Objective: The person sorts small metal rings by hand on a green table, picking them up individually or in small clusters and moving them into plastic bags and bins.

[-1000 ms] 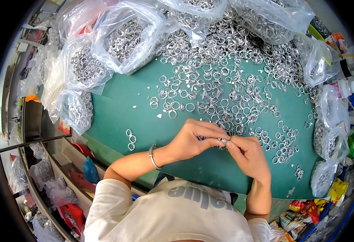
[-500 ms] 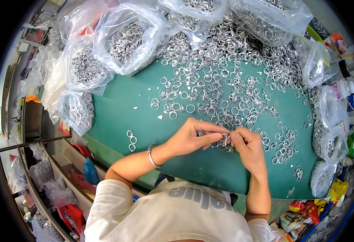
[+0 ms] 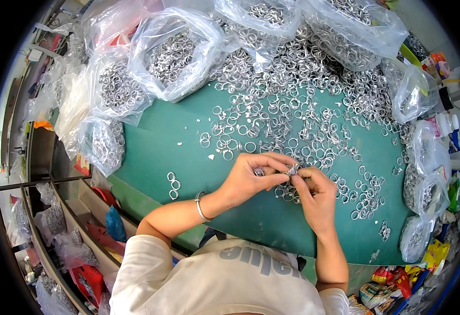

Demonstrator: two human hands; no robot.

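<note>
Over the green tabletop my two hands meet at their fingertips around a small silver ring. My left hand pinches it between thumb and fingers, with more silver metal showing in its curled palm. On the other side my right hand closes its thumb and fingertips on the same ring. Loose silver rings are strewn beyond the hands, and a smaller group lies to the right. A short row of rings sits apart at the left.
A heap of rings fills the far side. Open clear plastic bags of rings stand along the far and left edges, with more bags at the right. Divided drawers hold bagged pieces at the lower left. Coloured packets lie lower right.
My right hand has shifted slightly left and turned, its fingers now closer to my left fingertips. The ring between them shows more clearly. The whole view has shifted slightly.
</note>
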